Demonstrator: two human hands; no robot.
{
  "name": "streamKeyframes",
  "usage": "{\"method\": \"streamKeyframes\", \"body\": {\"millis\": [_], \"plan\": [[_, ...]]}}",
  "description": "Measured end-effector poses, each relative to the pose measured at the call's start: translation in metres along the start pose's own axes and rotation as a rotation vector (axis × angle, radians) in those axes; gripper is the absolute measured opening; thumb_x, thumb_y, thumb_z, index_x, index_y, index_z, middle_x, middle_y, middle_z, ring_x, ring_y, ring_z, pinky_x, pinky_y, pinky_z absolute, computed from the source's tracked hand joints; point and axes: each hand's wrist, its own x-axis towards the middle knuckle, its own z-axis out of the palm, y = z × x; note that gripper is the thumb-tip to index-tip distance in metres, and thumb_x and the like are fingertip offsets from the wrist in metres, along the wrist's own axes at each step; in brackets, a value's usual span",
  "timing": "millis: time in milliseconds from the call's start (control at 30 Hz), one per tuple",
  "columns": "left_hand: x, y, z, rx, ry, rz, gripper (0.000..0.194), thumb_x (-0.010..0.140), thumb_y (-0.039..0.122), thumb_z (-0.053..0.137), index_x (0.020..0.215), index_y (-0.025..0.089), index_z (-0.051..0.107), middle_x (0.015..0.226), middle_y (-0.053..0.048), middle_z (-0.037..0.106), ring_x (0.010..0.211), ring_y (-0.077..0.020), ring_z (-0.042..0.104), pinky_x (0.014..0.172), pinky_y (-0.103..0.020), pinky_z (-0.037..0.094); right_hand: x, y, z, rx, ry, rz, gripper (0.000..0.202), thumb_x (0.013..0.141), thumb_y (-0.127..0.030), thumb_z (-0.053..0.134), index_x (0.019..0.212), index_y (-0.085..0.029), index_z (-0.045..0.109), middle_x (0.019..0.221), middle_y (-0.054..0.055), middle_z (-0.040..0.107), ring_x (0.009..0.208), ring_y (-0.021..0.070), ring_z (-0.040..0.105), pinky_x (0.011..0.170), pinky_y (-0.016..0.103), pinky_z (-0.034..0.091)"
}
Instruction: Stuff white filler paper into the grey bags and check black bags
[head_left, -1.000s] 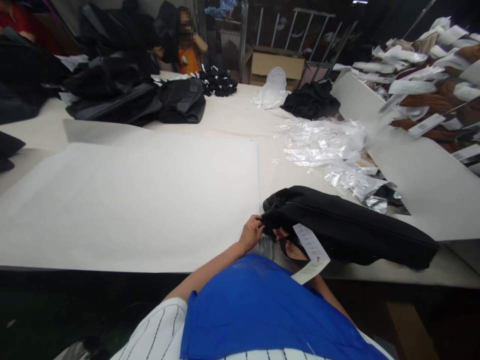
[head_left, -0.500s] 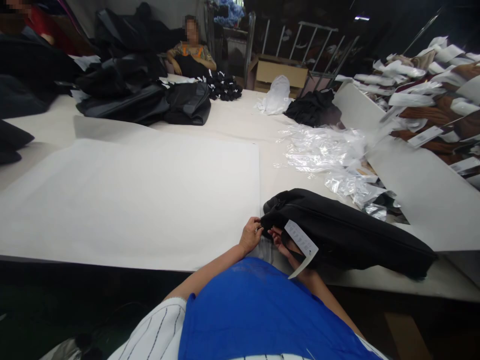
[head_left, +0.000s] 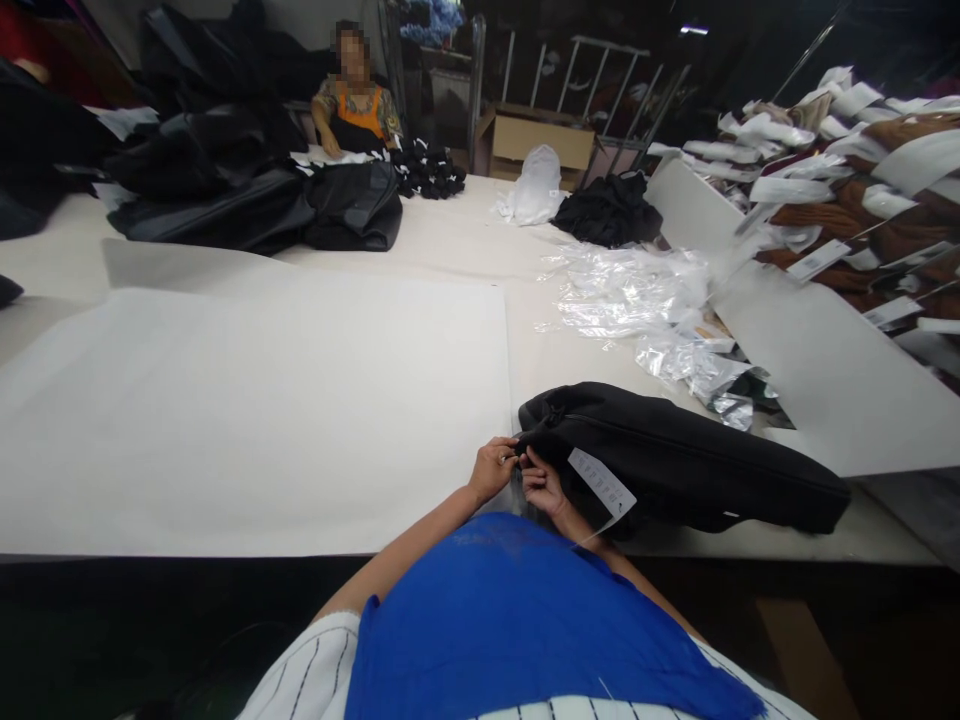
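Note:
A long black fabric bag (head_left: 675,450) lies at the table's near right side, its narrow end towards me. My left hand (head_left: 493,468) pinches the edge of that end with thumb and fingertips. Close beside it, my right hand (head_left: 543,482) has its fingertips closed on the same edge. Whatever small part sits between the fingertips is too small to make out. A white printed paper tag (head_left: 600,485) hangs from the bag over my right wrist.
A large white sheet (head_left: 300,400) covers the table on the left. Clear plastic bags (head_left: 630,290) lie beyond the black bag. Black bags (head_left: 247,190) are piled at the back left, near a seated person (head_left: 356,100). At right, wrapped brown garments (head_left: 862,190) rise behind a white board (head_left: 832,370).
My right hand has moved up and left, its fingertips now meeting my left hand at the bag's edge. The view has shifted slightly; the person across the table sits more upright.

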Motion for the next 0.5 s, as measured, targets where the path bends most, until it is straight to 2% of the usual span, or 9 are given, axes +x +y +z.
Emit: {"method": "streamKeyframes", "body": {"millis": [100, 200, 300, 400, 500], "plan": [[-0.002, 0.003, 0.000, 0.004, -0.007, 0.027, 0.016, 0.077, 0.002, 0.064, 0.075, 0.016, 0.071, 0.107, -0.010, 0.073, 0.101, -0.0194, 0.069, 0.092, -0.038, 0.059, -0.005, -0.003, -0.006, 0.004, -0.015, 0.139, 0.031, 0.094, -0.011, 0.047, 0.063, -0.013, 0.049, 0.050, -0.010, 0.035, 0.037, -0.0028, 0.024, 0.039, 0.007, 0.017], [0.000, 0.005, -0.001, 0.011, -0.003, 0.042, 0.017, 0.078, 0.001, 0.062, 0.073, 0.016, 0.070, 0.108, -0.009, 0.074, 0.100, -0.0187, 0.070, 0.093, -0.036, 0.059, -0.005, -0.006, -0.016, 0.007, -0.034, 0.195, 0.037, 0.087, -0.009, 0.058, 0.059, -0.020, 0.035, 0.048, -0.013, 0.025, 0.036, -0.0002, 0.014, 0.036, 0.008, 0.015], [0.003, 0.006, -0.002, 0.029, 0.006, 0.049, 0.017, 0.080, 0.003, 0.062, 0.070, 0.016, 0.068, 0.103, -0.007, 0.075, 0.095, -0.0173, 0.071, 0.091, -0.034, 0.059, 0.001, -0.005, -0.024, -0.007, -0.042, 0.229, 0.046, 0.078, -0.008, 0.065, 0.057, -0.021, 0.026, 0.046, -0.014, 0.017, 0.037, 0.0021, 0.006, 0.033, 0.010, 0.016], [0.007, 0.007, -0.003, 0.080, 0.012, 0.068, 0.017, 0.084, 0.007, 0.059, 0.074, 0.016, 0.067, 0.096, -0.007, 0.074, 0.090, -0.0167, 0.070, 0.088, -0.033, 0.059, 0.005, -0.002, -0.028, -0.032, -0.038, 0.240, 0.049, 0.076, -0.010, 0.064, 0.056, -0.022, 0.020, 0.044, -0.013, 0.014, 0.037, 0.0037, 0.006, 0.033, 0.012, 0.019], [0.012, 0.010, -0.003, 0.154, -0.009, 0.118, 0.017, 0.090, 0.012, 0.052, 0.086, 0.015, 0.068, 0.096, -0.009, 0.071, 0.090, -0.0175, 0.068, 0.087, -0.034, 0.059, 0.004, 0.000, -0.029, -0.078, -0.033, 0.242, 0.049, 0.073, -0.012, 0.063, 0.055, -0.022, 0.018, 0.042, -0.012, 0.018, 0.037, 0.0044, 0.008, 0.034, 0.014, 0.019]]}}
